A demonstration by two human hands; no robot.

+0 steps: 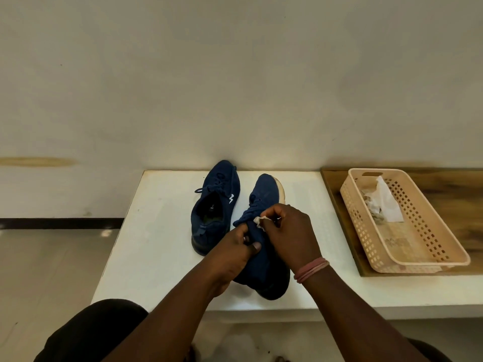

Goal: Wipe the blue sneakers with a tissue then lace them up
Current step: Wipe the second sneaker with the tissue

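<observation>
Two blue sneakers lie on a white table (162,231). The left sneaker (213,205) stands upright with its opening facing me and its laces loose. The right sneaker (265,194) is tipped on its side, its white sole turned to the right. My left hand (232,249) grips the collar of this right sneaker, thumb on the fabric. My right hand (286,231) pinches a small crumpled white tissue (259,221) and holds it against the sneaker's upper near the laces.
A beige perforated plastic basket (423,246) with used and fresh tissues (384,202) sits on a wooden board (449,194) at the right. A plain wall stands close behind the table. My knees are under the table's front edge.
</observation>
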